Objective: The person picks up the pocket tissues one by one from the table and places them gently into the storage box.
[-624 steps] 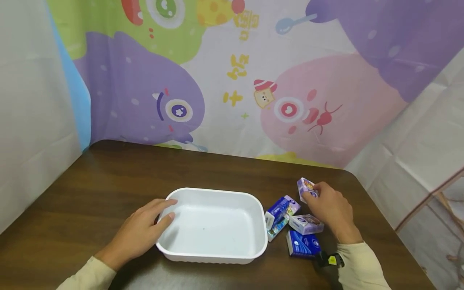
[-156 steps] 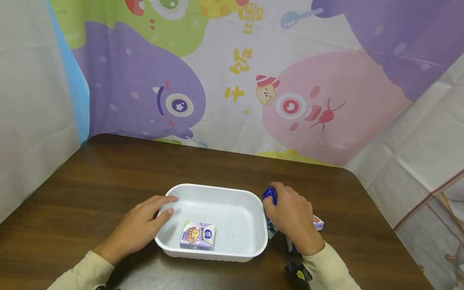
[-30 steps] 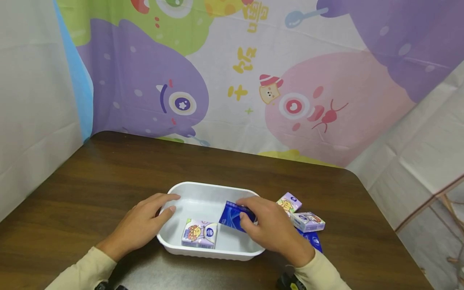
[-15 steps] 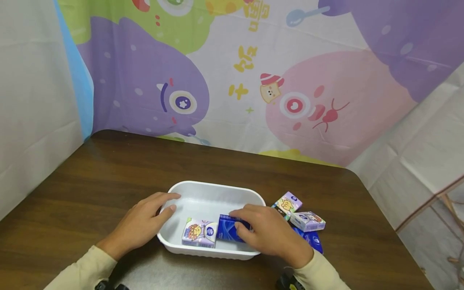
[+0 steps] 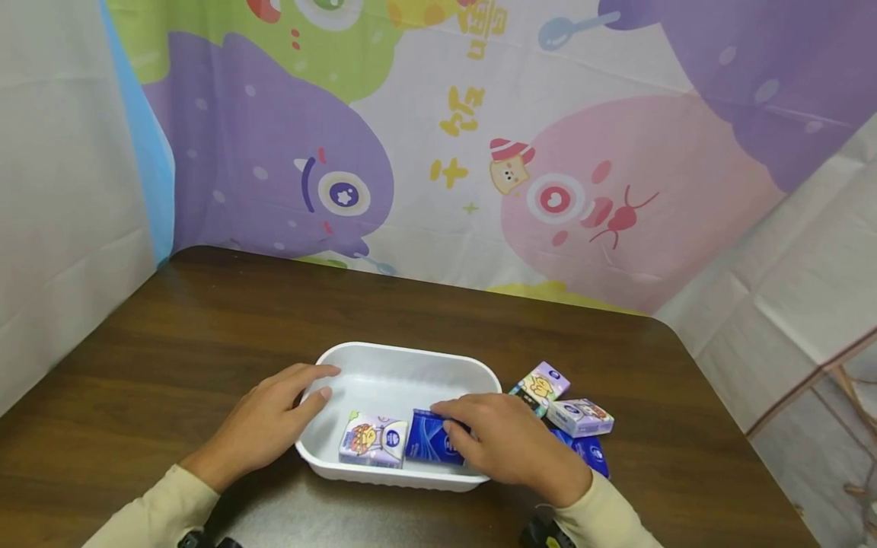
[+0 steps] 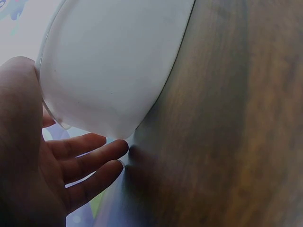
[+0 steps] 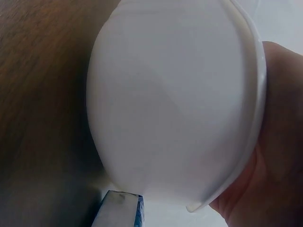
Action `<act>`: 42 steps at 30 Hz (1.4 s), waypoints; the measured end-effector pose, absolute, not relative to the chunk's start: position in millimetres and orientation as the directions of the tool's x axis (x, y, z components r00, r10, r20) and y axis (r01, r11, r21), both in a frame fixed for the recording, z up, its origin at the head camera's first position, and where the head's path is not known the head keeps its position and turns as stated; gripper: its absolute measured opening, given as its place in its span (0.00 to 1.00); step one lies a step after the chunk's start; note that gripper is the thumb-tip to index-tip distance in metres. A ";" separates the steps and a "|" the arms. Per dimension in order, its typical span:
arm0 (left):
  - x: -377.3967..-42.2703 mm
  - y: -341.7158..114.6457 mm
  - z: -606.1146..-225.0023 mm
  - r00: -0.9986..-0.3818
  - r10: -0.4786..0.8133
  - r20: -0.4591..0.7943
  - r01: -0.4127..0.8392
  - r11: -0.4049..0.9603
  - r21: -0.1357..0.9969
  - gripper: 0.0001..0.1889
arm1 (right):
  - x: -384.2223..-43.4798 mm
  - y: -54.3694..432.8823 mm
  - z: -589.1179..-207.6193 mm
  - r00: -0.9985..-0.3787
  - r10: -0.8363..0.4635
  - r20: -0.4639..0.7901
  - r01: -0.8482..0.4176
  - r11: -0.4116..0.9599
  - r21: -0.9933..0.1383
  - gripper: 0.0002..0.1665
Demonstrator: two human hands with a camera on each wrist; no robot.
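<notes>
In the lower centre of the frame, the right hand [image 5: 510, 440] has its grip pinched on a blue packet [image 5: 426, 440] beside a lilac packet [image 5: 372, 443] inside the white tray [image 5: 384, 390], while the left hand [image 5: 270, 418], thumb and fingers apart, touches the tray's left rim, and more packets [image 5: 582, 418] lie on the worktop [image 5: 240, 320] at lower right.

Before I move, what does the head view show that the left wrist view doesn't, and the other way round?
Head only: right hand on the blue pack, the purple pack beside it, loose packs right of the tray.

Left wrist only: three fingers outside the tray, below its rim.

Both: tray, left hand, table, parts of the backdrop.
</notes>
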State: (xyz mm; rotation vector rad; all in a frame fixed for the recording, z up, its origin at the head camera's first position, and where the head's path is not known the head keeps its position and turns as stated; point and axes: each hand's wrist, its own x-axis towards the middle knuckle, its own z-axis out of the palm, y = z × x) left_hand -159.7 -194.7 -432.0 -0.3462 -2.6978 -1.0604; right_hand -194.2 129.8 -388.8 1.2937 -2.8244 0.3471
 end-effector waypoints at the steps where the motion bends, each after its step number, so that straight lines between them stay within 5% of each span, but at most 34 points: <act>1: -159.7 -194.8 -431.8 -0.948 0.136 0.288 0.295 0.712 0.637 0.16 | -194.2 129.8 -388.2 -0.658 -0.747 0.099 -0.749 0.634 -0.195 0.19; 42: -160.1 -195.0 -432.4 -0.950 0.139 0.279 0.292 0.707 0.644 0.17 | -192.6 127.9 -390.8 -0.673 -0.737 0.068 -0.736 0.656 -0.167 0.18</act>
